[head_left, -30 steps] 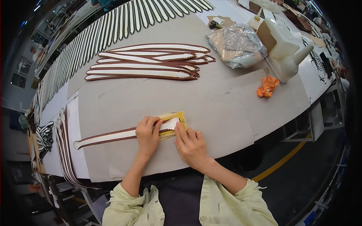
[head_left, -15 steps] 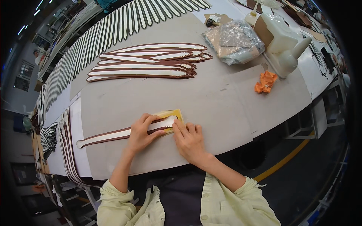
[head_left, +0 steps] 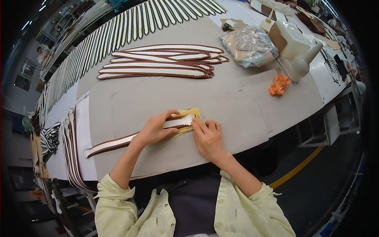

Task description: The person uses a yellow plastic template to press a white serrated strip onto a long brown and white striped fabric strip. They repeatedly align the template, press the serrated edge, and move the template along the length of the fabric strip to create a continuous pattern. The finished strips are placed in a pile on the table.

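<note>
A long brown-edged strip with a white centre (head_left: 114, 144) lies across the near part of the table. Its right end rests on a small yellow board (head_left: 196, 113) and is cut into small notches. My left hand (head_left: 154, 128) spans the strip just left of that end, thumb on the near edge and fingers on the far edge. With fingertips bent down together, my right hand (head_left: 208, 139) presses on the notched tip at the board's right side. What lies beneath those fingertips is hidden.
Several similar brown and white strips (head_left: 158, 71) lie piled beyond my hands. More hang over the table edge (head_left: 71, 146) at left. Dark-edged strips (head_left: 114, 37) line the far side. At right are a plastic-wrapped packet (head_left: 250, 46), a whitish bottle (head_left: 294, 65) and a crumpled orange piece (head_left: 279, 84).
The whole view has shifted a little. Both hands, the strip end and the yellow board sit slightly farther right and away from me. The grip on the strip looks much the same.
</note>
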Demonstrator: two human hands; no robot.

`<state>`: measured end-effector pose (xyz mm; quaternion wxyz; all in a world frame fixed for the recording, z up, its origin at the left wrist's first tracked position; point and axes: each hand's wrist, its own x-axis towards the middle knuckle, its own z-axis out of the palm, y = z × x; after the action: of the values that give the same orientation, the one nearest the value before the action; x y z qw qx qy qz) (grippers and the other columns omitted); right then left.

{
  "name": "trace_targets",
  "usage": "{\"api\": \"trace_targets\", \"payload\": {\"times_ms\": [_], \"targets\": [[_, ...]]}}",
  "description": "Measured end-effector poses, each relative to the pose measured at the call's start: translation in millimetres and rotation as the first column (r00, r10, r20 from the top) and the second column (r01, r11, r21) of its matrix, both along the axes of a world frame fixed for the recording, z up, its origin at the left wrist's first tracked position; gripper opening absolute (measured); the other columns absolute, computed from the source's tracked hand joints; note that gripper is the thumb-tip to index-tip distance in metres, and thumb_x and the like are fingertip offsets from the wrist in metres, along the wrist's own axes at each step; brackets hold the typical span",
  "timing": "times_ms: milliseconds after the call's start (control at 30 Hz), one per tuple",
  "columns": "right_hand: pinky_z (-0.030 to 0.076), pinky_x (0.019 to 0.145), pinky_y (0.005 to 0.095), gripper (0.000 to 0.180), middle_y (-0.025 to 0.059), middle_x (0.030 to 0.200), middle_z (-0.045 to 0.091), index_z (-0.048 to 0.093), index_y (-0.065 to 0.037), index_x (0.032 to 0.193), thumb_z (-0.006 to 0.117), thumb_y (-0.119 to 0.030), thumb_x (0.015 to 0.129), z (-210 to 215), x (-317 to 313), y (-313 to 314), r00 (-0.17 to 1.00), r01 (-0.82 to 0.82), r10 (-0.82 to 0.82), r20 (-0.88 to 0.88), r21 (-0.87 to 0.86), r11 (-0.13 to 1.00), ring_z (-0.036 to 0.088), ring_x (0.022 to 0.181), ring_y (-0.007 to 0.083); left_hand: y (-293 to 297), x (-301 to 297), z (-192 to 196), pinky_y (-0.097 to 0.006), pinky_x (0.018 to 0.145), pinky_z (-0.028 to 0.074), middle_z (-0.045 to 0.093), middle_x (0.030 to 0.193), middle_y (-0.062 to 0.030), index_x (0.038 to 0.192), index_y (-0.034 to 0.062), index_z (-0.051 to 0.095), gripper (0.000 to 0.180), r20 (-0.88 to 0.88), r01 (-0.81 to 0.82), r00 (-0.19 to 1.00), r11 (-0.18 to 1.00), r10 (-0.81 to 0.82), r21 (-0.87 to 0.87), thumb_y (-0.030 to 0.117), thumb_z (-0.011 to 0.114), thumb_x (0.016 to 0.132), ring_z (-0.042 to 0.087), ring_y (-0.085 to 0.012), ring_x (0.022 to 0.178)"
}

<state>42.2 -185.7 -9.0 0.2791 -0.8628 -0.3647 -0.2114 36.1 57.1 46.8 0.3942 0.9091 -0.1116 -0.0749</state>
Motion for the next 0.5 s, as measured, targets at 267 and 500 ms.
{"api": "trace_targets", "payload": {"times_ms": [267, 500], "targets": [[0.043, 0.090, 0.0423, 0.037, 0.0100, 0.127, 0.066, 0.066, 0.004, 0.121, 0.064, -0.004, 0.085, 6.5, 0.8, -1.5, 1.000, -0.018, 0.019, -0.025, 0.014, 1.000, 0.056, 0.094, 0.0274, -9.7, -13.3, -9.7, -0.041, 0.089, 0.054, 0.070, 0.111, -0.0150, 0.134, 0.0073, 0.067, 0.047, 0.146, -0.041, 0.989, 0.997, 0.032, 0.060, 0.008, 0.077, 0.088, 0.068, -0.0343, 0.099], [0.043, 0.091, 0.0421, 0.037, 0.0102, 0.127, 0.066, 0.065, 0.004, 0.121, 0.064, -0.004, 0.085, 9.1, 2.0, -2.3, 0.999, -0.031, 0.031, -0.020, -0.003, 1.000, 0.056, 0.094, 0.0279, -16.7, -25.5, -22.0, -0.045, 0.096, 0.047, 0.066, 0.115, -0.0099, 0.130, 0.0100, 0.072, 0.042, 0.507, -0.178, 0.862, 0.933, -0.006, 0.313, 0.008, 0.076, 0.089, 0.061, -0.0301, 0.110]]}}
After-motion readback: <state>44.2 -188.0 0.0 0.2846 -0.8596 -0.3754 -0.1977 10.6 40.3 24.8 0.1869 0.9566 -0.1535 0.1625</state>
